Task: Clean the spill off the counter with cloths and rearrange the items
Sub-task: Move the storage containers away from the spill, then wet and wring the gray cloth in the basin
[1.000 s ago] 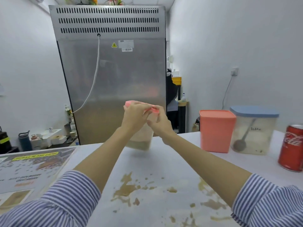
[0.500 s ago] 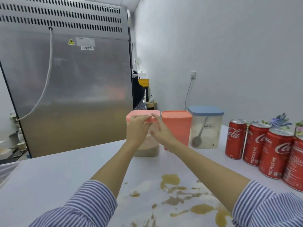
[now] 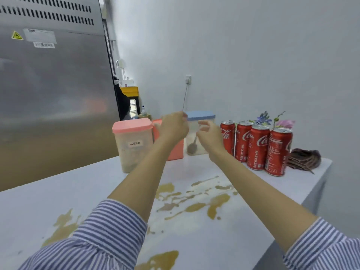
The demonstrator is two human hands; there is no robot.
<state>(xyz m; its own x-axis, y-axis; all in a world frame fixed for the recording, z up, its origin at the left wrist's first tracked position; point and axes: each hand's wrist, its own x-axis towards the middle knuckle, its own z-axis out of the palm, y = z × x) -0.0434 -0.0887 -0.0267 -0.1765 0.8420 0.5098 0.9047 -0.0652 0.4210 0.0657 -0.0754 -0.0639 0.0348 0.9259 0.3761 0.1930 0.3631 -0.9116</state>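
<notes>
White worktop (image 3: 93, 193) runs toward a steel fridge (image 3: 54, 94), with brown spill (image 3: 194, 199) spread across its middle. At eleven o'clock from the spill stands the mocha container (image 3: 133, 145), pink-lidded; just behind it an orange container (image 3: 175, 151), then a blue-lidded container (image 3: 200, 131) holding a spoon. Four cola cans (image 3: 259, 147) line up at one o'clock, a brown cloth (image 3: 303, 158) beyond them. Both hands hover empty before the containers: left hand (image 3: 172, 127) loosely curled, right hand (image 3: 209, 135) with fingers (image 3: 203, 123) apart.
</notes>
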